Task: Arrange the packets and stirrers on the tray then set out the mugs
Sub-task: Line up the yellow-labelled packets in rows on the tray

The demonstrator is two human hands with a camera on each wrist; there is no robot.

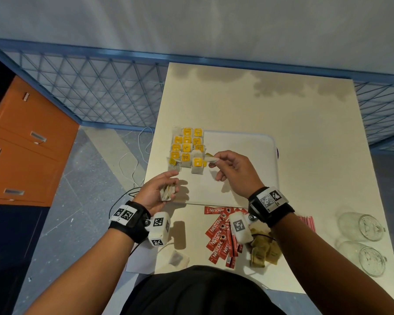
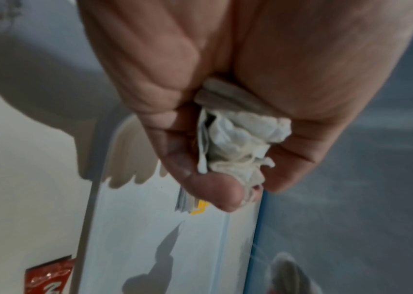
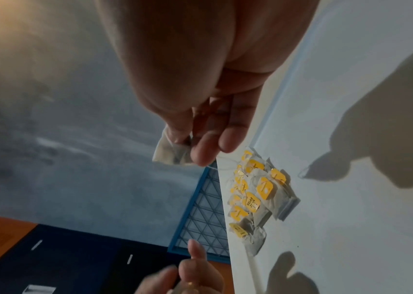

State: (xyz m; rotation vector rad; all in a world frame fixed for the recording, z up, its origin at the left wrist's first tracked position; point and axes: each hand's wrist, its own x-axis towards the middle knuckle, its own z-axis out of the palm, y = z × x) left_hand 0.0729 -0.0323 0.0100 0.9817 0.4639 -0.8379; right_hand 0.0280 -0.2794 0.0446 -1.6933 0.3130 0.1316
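A cream counter [image 1: 293,114] stands beside blue mesh fencing, carrying a white tray [image 1: 248,142]. Yellow-tagged tea bags [image 1: 187,147] lie in rows at the tray's left end. The right hand [image 1: 234,170] pinches one tea bag [image 1: 210,159] just beside the rows, apparently to extend them. The left hand [image 1: 156,192], its grip curled round a bunch of spare bags [image 1: 167,192], serves as the supply. Red coffee sachets [image 1: 221,235] and glass mugs [image 1: 362,226] wait nearer the person.

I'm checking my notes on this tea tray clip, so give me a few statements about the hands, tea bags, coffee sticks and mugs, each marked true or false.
1. The right hand pinches a tea bag above the tray. True.
2. The left hand is empty. False: it holds a bunch of tea bags.
3. The red coffee sticks lie on the tray. False: they lie on the table, nearer the person.
4. Both glass mugs lie off the tray. True.
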